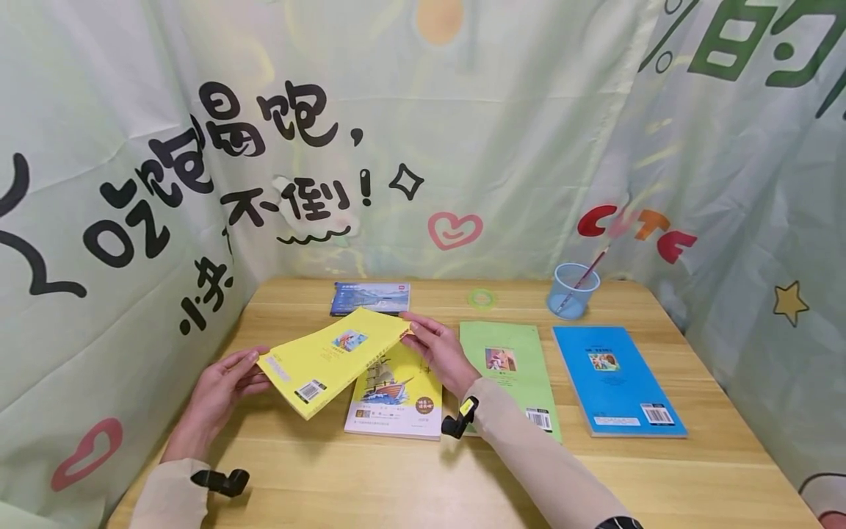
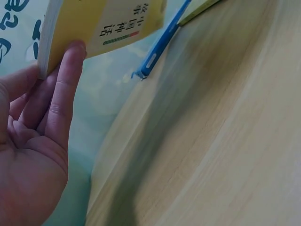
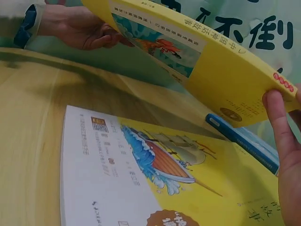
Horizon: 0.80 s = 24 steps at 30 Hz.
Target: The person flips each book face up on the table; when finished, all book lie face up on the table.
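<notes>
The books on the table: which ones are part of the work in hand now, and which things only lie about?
In hand: yellow book, held off the table between left hand and right hand; ship-cover book under it.

Lying about: green book, blue book, small blue book, plastic cup, green ring.

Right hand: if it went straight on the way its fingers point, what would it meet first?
Probably the dark blue book lying at the table's back edge, just beyond the raised yellow paperback the right hand holds; depth is unclear.
</notes>
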Motion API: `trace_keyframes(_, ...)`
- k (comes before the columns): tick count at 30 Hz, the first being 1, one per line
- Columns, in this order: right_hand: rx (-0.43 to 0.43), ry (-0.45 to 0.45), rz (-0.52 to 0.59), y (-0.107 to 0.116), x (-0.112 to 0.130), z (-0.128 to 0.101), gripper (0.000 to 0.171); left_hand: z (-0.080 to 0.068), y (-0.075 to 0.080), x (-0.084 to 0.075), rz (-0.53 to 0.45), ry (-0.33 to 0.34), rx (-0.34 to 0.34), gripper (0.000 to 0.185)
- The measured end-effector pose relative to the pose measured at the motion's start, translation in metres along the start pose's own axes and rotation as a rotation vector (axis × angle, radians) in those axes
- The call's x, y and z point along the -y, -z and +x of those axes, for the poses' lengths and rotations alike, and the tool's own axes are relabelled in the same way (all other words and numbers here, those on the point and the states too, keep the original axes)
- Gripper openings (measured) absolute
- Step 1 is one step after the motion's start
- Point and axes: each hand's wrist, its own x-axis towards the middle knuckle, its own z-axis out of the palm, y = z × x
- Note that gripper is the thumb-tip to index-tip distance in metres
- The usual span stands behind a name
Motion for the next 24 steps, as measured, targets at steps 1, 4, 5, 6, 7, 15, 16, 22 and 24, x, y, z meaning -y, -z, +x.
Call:
trace_keyframes(1,0.011,0.007,0.010,0.000,0.001,0.000,0.037,0.000,0.000,0.000,-0.004,0.000,-0.004,0.024)
trace_keyframes(4,0.047,0.032,0.032,0.000,0.004,0.000,0.038,0.001,0.000,0.000,0.002,0.005,-0.012,0.026)
trace_keyframes(5,0.059,0.041,0.032,-0.001,0.005,-0.001,0.039,0.001,0.000,0.001,0.006,0.007,-0.014,0.027)
trace_keyframes(6,0.071,0.048,0.034,-0.001,0.007,-0.001,0.040,0.001,0.000,0.001,0.008,0.009,-0.015,0.028)
trace_keyframes(7,0.080,0.054,0.034,-0.001,0.008,-0.001,0.040,0.001,0.000,0.001,0.009,0.008,-0.015,0.028)
trace_keyframes(15,0.086,0.072,0.016,-0.003,0.015,-0.002,0.045,0.002,-0.003,-0.001,-0.050,-0.032,0.004,0.029)
trace_keyframes(16,0.082,0.080,0.006,-0.004,0.016,-0.002,0.045,0.002,-0.004,-0.002,-0.059,-0.042,0.006,0.030)
trace_keyframes(22,0.025,0.133,-0.113,-0.006,0.022,0.000,0.040,0.003,-0.009,-0.003,-0.135,-0.208,0.080,0.034)
trace_keyframes(24,-0.006,0.143,-0.152,-0.005,0.024,0.000,0.039,0.004,-0.012,-0.004,-0.169,-0.267,0.109,0.036)
